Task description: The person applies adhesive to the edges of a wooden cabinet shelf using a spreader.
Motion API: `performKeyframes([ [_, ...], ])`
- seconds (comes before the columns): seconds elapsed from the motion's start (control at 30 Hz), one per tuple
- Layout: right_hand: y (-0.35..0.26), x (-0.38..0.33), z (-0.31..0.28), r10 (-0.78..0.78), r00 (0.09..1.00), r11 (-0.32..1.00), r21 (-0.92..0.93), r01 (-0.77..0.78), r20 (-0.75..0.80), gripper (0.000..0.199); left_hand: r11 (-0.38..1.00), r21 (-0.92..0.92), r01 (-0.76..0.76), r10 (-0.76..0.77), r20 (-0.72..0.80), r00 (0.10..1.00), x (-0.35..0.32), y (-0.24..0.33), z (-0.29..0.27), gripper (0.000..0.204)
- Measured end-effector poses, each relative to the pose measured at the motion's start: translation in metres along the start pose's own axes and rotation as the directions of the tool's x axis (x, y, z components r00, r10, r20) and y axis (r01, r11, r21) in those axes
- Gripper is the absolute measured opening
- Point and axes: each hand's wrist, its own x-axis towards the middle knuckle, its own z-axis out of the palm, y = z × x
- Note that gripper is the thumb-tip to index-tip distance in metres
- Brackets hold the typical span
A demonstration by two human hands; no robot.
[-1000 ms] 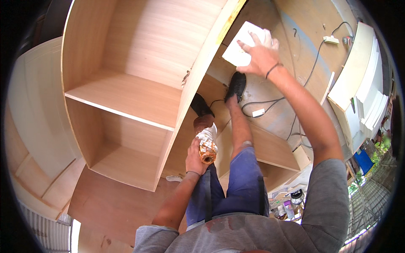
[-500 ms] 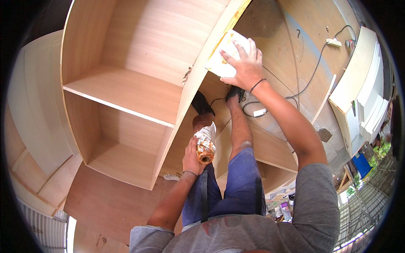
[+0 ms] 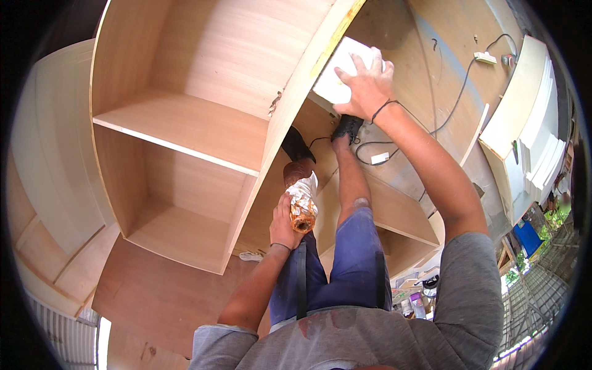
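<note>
My left hand point(image 3: 283, 227) is closed around a crumpled, white-wrapped roll point(image 3: 303, 203) in front of my left leg. Brown, sticky-looking stains cover its near end, which has a dark hole. Further up, my right hand point(image 3: 368, 88) grips a flat white rectangular piece point(image 3: 337, 75), fingers spread over its top and thumb at the lower side. The piece lies at the long outer edge of an open wooden cabinet point(image 3: 179, 132). Yellowish smears mark that edge point(image 3: 328, 52) just above the white piece. Its underside is hidden.
A black cord point(image 3: 441, 125) runs over the boards to a white power strip point(image 3: 485, 58). White panels point(image 3: 542, 145) are stacked at the right. Another wooden cabinet point(image 3: 401, 219) lies beside my right leg. Pale curved-looking panels point(image 3: 61, 148) lean at the left.
My right hand and the white piece have shifted slightly right and up along the cabinet edge. The brown smears seen on the piece's face no longer show. My left hand stays nearly put.
</note>
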Motion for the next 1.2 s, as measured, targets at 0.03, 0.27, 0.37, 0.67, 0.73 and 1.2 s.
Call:
performKeyframes([
  [0.03, 0.005, -0.003, 0.001, 0.026, 0.995, 0.999, -0.024, -0.023, 0.095, 0.079, 1.000, -0.009, 0.001, -0.001, 0.003, 1.000, 0.000, 0.000, -0.001, 0.103],
  [0.27, -0.024, -0.045, 0.034, -0.024, 0.974, 0.969, 0.233, 0.078, -0.226, 0.082, 0.997, -0.066, 0.027, -0.028, -0.016, 0.999, -0.008, -0.005, 0.002, 0.103],
  [0.37, -0.036, -0.038, 0.047, -0.029, 0.953, 0.961, 0.254, 0.109, -0.301, 0.082, 0.999, -0.035, -0.008, 0.007, -0.011, 1.000, -0.004, 0.000, 0.002, 0.108],
  [0.67, -0.037, -0.036, 0.053, -0.036, 0.968, 0.973, 0.211, 0.090, -0.247, 0.080, 0.997, -0.073, 0.000, -0.002, -0.018, 1.000, -0.005, -0.001, 0.004, 0.107],
  [0.73, -0.041, -0.039, 0.041, -0.038, 0.975, 0.978, 0.194, 0.082, -0.218, 0.079, 0.997, -0.079, 0.007, -0.009, -0.026, 1.000, -0.005, -0.004, 0.004, 0.105],
  [1.2, -0.044, -0.033, 0.001, 0.072, 0.983, 0.997, 0.004, -0.073, 0.168, 0.084, 0.995, -0.101, -0.009, 0.003, -0.056, 0.998, -0.005, -0.007, 0.011, 0.104],
])
